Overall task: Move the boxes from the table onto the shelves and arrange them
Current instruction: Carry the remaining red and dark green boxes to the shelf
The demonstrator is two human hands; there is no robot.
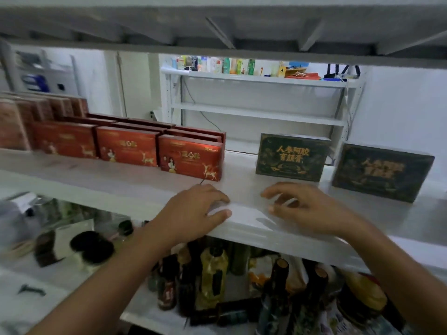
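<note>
A white shelf (pixel 135 187) runs across the view. Red boxes (pixel 191 157) stand upright in rows on its left half, with brown boxes (pixel 14 122) behind them at the far left. Two dark green boxes with gold lettering stand on the right: one (pixel 292 157) near the middle, the other (pixel 383 172) further right and blurred. My left hand (pixel 196 211) rests on the shelf's front edge with loosely bent fingers, holding nothing. My right hand (pixel 304 206) hovers just over the shelf in front of the nearer green box, fingers spread and empty.
Another shelf board (pixel 217 27) hangs close overhead. Below the front edge stand several bottles (pixel 212 276) and jars. A white rack (pixel 261 97) with small packages stands against the far wall. Bare shelf surface lies between the red and green boxes.
</note>
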